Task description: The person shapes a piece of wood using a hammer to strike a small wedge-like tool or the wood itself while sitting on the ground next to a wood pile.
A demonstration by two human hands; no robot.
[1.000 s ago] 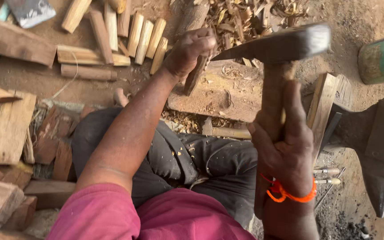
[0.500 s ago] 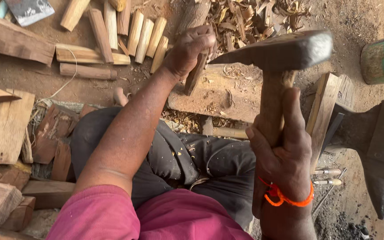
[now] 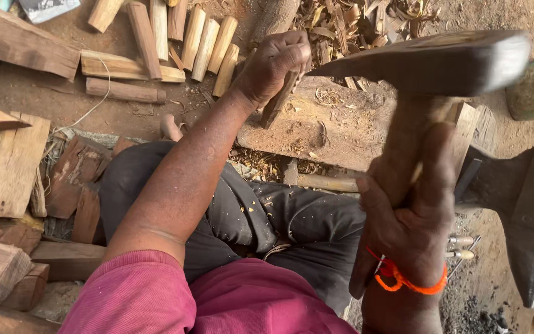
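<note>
Right hand [image 3: 410, 232]: fingers wrapped tight round the wooden handle [image 3: 403, 154] of an adze-like tool, thumb laid up along the shaft. Tool raised close to the camera, handle near upright, its dark metal head [image 3: 428, 62] lying crosswise, thin edge pointing left toward the other hand, blunt end to the right. Orange cord [image 3: 403, 281] tied round that wrist.

Left hand [image 3: 273, 65]: fingers curled shut on a short wooden stick [image 3: 277, 102], only the lower end showing below the fist. Stick standing steeply, top tilted up and to the right, lower end resting on a flat wooden chopping block [image 3: 335, 127] on the ground ahead of the knees. Long axis running from the block up into the fist.

Beyond the left hand, a row of pale cut sticks [image 3: 199, 40] lying side by side on the dirt. Heap of shavings [image 3: 353, 21] at top. Rough wood offcuts [image 3: 7, 167] stacked at left. Dark iron anvil [image 3: 526, 210] at right, just beside the raised hand.
</note>
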